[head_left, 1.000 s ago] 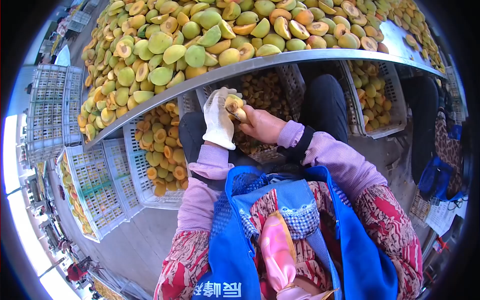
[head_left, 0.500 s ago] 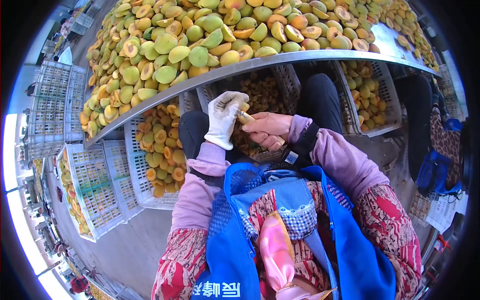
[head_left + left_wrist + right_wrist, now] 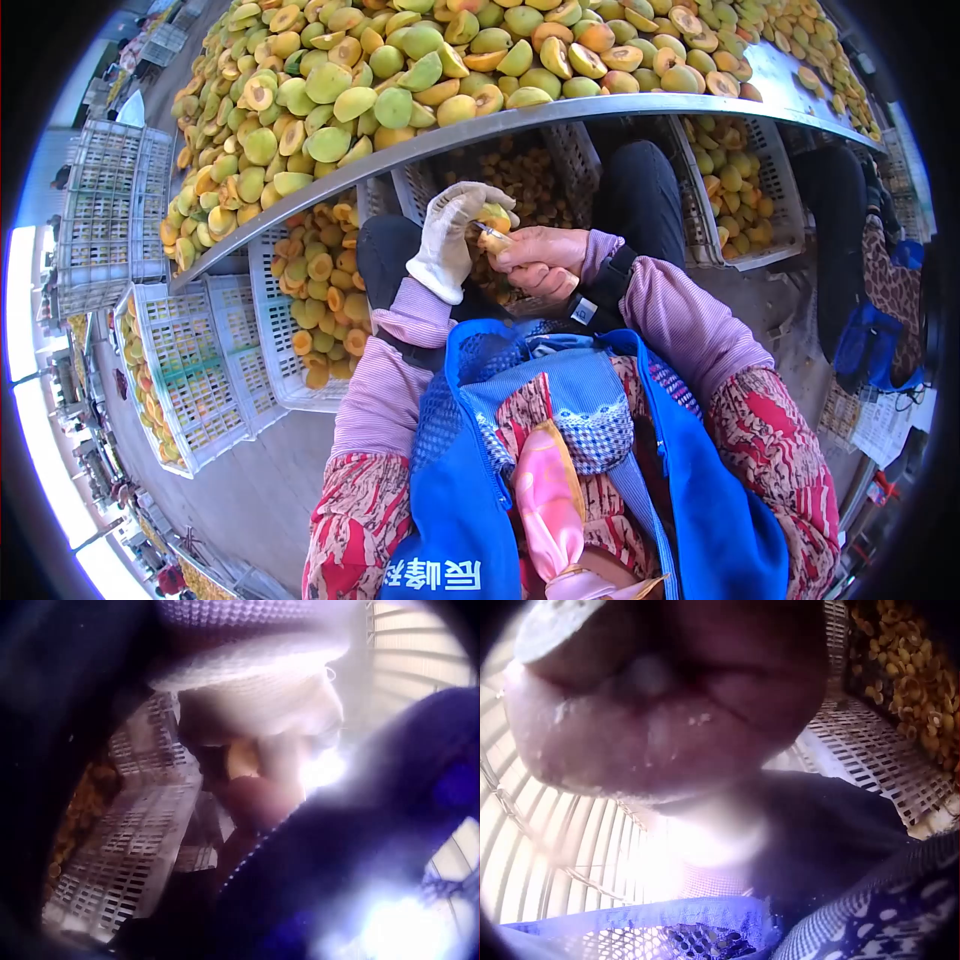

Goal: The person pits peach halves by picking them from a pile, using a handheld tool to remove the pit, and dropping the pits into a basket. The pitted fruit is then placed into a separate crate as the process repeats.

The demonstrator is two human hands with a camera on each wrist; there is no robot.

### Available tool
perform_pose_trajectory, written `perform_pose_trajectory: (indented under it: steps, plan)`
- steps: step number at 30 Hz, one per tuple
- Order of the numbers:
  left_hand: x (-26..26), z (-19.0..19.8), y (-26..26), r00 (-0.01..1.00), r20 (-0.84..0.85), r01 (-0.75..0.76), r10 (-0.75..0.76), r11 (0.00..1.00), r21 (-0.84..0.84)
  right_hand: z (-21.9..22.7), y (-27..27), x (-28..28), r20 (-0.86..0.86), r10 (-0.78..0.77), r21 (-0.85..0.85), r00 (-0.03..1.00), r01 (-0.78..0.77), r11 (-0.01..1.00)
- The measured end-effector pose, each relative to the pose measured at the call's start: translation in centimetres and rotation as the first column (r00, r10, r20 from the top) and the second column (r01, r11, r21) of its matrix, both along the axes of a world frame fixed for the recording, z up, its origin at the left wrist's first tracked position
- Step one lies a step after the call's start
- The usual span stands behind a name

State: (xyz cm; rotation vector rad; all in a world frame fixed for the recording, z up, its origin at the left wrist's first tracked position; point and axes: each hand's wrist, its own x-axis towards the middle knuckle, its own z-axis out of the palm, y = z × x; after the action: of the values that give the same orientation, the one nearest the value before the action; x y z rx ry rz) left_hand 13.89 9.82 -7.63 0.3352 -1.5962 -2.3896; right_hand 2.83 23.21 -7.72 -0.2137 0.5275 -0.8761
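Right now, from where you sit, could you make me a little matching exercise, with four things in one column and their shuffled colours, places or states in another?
1. Left hand
2. Right hand
3. Scarf
4. Large fruit heap

A. Pink
B. On the metal-rimmed table
C. Bare, without a glove
D. In a pale glove

Right pairs: 1-D; 2-C; 3-A; 4-B

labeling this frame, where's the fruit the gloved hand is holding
In the head view, the fruit is near the centre, below the table's metal edge, between the gloved left hand and the bare right hand.
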Motion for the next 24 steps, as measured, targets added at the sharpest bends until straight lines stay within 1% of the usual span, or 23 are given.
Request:
perform_pose_trajectory:
  steps: [1,2,3,4,5,6,7,9,10,11,12,13,14,15,16,17,18,19,20,21,22,23,24]
  plan:
    - [-0.2,-0.1,0.2,0.999,0.013,-0.046,0.045,0.998,0.035,-0.2,-0.1,-0.3,-0.001,0.004,-0.003,1.0,-0.004,1.0]
    - [-0.4,-1.0,0.0,0.998,0.028,-0.057,0.054,0.992,0.112,-0.7,0.0,-0.4,0.024,0.001,-0.033,1.0,0.0,0.999]
    - [-0.6,-1.1,0.0,0.998,0.031,-0.062,0.059,0.992,0.11,-1.1,0.0,-0.5,0.047,-0.002,-0.066,0.999,0.005,0.998]
    - [-0.8,-1.3,0.3,0.995,0.035,-0.102,0.097,0.967,0.234,-1.4,-0.1,-0.5,0.119,-0.003,-0.079,0.993,0.013,0.997]
    - [-0.9,-1.3,0.6,0.99,0.041,-0.141,0.135,0.925,0.354,-1.6,0.1,-0.5,0.118,0.003,-0.083,0.993,0.007,0.997]
    - [-1.1,-0.7,0.7,0.991,0.031,-0.127,0.127,0.873,0.471,-1.3,0.1,-0.5,0.179,-0.006,-0.11,0.984,0.026,0.994]
    - [-1.1,-0.2,1.1,0.991,0.027,-0.132,0.134,0.875,0.465,-1.1,0.2,-0.3,0.241,-0.01,-0.136,0.97,0.044,0.99]
    - [-1.1,1.0,1.7,0.956,0.093,-0.284,0.28,0.785,0.551,-1.0,0.3,-0.1,0.229,-0.017,-0.15,0.973,0.053,0.987]
    - [-0.9,1.0,0.8,0.954,0.064,-0.27,0.294,0.744,0.611,-1.2,0.5,0.1,0.283,0.008,-0.192,0.959,0.048,0.98]
    - [-0.4,1.4,0.4,0.922,0.039,-0.342,0.385,0.764,0.548,-1.2,0.7,0.2,0.335,0.035,-0.235,0.942,0.047,0.971]
    - [0.8,2.0,-0.4,0.878,-0.016,-0.45,0.478,0.837,0.311,-0.5,1.3,0.2,0.235,-0.006,-0.17,0.972,0.047,0.984]
    - [2.3,2.8,-1.7,0.829,-0.099,-0.547,0.55,0.835,0.06,-0.4,1.2,0.2,0.039,0.012,-0.026,0.999,-0.011,1.0]
    - [4.5,2.3,-4.6,0.771,-0.108,-0.63,0.628,0.727,-0.273,-0.7,0.6,1.1,-0.54,0.039,-0.07,0.841,-0.091,0.993]
    - [6.7,1.8,-7.6,0.707,-0.145,-0.631,0.692,0.525,-0.572,-1.6,0.3,2.2,-0.923,0.009,-0.061,0.384,-0.171,0.983]
    - [8.1,2.8,-9.2,0.549,-0.114,-0.509,0.828,0.224,-0.831,-3.6,0.6,2.8,-0.986,-0.071,-0.105,0.152,-0.23,0.967]
    - [8.9,3.9,-10.3,0.359,-0.162,-0.252,0.919,-0.072,-0.965,-4.9,0.7,3.0,-0.983,-0.161,-0.13,-0.084,-0.298,0.946]
    - [8.9,5.1,-10.5,0.395,-0.206,-0.222,0.896,-0.124,-0.967,-4.6,0.1,2.9,-0.996,-0.093,-0.09,0.0,-0.26,0.961]
    - [8.4,6.2,-10.7,0.434,-0.245,-0.192,0.867,-0.176,-0.965,-4.2,-0.4,2.7,-0.995,-0.103,-0.099,-0.002,-0.259,0.961]
    - [7.4,6.8,-10.2,0.501,-0.055,-0.285,0.864,0.105,-0.953,-3.9,-0.7,2.6,-0.989,-0.129,-0.115,-0.066,-0.192,0.975]
    - [5.8,6.3,-10.4,0.637,-0.073,-0.512,0.768,0.35,-0.784,-3.4,-1.1,2.3,-0.98,-0.148,-0.131,-0.135,-0.126,0.983]
    - [3.9,7.3,-9.5,0.714,0.062,-0.416,0.697,0.494,-0.763,-2.6,-1.3,2.0,-0.975,-0.103,-0.075,-0.195,-0.145,0.987]
    - [1.9,8.3,-8.3,0.776,0.196,-0.302,0.599,0.626,-0.719,-2.7,-1.1,1.9,-0.976,-0.098,-0.072,-0.193,-0.138,0.988]
    - [-0.1,7.6,-7.8,0.822,0.143,-0.221,0.552,0.539,-0.813,-2.8,-1.0,1.9,-0.984,-0.076,-0.052,-0.161,-0.15,0.987]
